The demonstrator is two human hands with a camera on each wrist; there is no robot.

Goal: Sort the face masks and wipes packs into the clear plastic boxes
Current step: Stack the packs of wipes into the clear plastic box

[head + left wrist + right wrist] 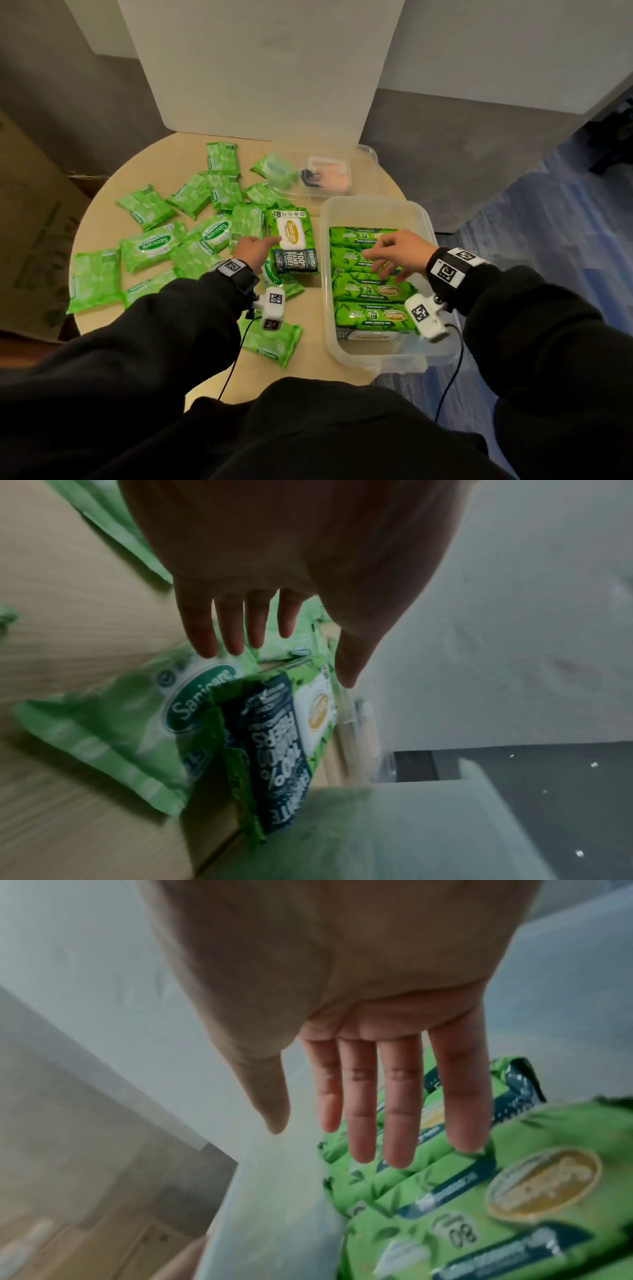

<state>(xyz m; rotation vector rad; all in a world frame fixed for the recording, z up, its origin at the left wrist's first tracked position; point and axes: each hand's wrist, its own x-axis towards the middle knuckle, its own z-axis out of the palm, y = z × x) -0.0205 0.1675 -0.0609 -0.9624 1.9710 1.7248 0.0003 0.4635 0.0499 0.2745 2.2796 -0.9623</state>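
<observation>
We are counting four big wipes packs (pixel 366 274) standing in the near clear box (pixel 376 209), a fifth flat under them, one more big pack (pixel 293 240) lying on the bench (pixel 102 222). Small packs (pixel 147 245), roughly sixteen, blurry. Left hand (pixel 251 248) is spreading flat over that pack; right hand (pixel 399 255) is hovering, fingers straight, empty.

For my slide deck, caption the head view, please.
Left hand reaches for large wipes pack; right hand hovers over clear box.
</observation>
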